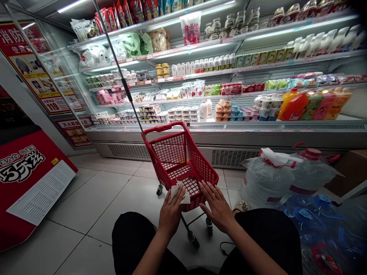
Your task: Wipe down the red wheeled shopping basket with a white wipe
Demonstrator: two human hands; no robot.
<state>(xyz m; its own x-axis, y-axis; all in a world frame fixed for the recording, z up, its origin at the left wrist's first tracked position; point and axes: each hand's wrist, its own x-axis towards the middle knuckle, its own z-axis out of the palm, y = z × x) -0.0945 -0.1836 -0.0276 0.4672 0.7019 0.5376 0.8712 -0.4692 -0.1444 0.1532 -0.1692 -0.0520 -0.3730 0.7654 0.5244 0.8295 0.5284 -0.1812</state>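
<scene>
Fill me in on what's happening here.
A person is at a small red shopping cart, its near end between their knees. Their left hand holds a white cloth against the cart's near end. Their right hand has its fingers spread at the near right corner and holds nothing. The cart stands on the tiled floor in front of a stocked display case, with large bottles off to the right.
</scene>
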